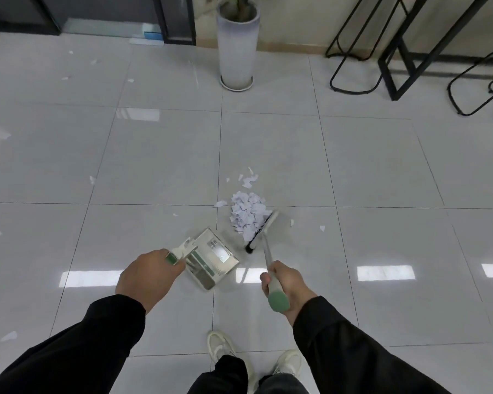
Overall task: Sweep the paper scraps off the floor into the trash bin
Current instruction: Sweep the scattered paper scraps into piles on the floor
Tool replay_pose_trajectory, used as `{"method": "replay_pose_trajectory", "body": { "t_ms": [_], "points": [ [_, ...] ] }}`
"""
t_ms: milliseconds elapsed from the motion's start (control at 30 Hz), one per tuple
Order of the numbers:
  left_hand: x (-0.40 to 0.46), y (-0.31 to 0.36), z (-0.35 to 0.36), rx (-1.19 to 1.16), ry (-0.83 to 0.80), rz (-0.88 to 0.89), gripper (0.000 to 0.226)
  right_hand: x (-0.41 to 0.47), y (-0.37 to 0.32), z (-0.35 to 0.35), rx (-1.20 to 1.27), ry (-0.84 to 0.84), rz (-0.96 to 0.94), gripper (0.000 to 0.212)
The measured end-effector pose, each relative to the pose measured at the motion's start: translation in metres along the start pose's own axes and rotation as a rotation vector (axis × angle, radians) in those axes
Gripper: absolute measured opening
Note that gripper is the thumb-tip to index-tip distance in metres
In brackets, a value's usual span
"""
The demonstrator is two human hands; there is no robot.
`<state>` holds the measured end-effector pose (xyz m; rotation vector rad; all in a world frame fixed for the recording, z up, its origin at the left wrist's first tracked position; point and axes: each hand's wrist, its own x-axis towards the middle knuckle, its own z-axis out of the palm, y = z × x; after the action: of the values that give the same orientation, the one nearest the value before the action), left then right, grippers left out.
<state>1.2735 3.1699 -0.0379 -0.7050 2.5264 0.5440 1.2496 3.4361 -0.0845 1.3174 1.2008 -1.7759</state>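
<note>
While the left hand (148, 275) grips the dustpan (211, 258) handle, pan sits just left of the scrap pile (248, 216), w/ broom head (264, 228) touching pile's right edge; right hand (282, 282) clamps the broom handle. Stray scraps (249, 177) lie beyond pile.

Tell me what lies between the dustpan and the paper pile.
In the head view, only bare floor tile separates the dustpan from the paper pile.

Two hands grip broom (264, 231) and dustpan (211, 258) beside heaped paper scraps (248, 213).
</note>
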Motion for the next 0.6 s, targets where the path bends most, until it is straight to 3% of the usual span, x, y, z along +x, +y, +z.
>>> {"method": "replay_pose_trajectory", "body": {
  "t_ms": [133, 300, 600],
  "points": [
    [0.005, 0.005, -0.005, -0.009, 0.005, 0.019, 0.037, -0.017, -0.013, -0.009, -0.020, 0.002, -0.040, 0.009],
    [0.008, 0.037, -0.005, -0.054, 0.025, 0.041, 0.036, -0.034, -0.032, -0.069, -0.050, 0.043, -0.084, 0.008],
    [0.006, 0.090, 0.013, -0.127, 0.074, -0.024, 0.035, 0.014, -0.110, -0.188, -0.376, 0.287, -0.164, 0.012]
  ]
}}
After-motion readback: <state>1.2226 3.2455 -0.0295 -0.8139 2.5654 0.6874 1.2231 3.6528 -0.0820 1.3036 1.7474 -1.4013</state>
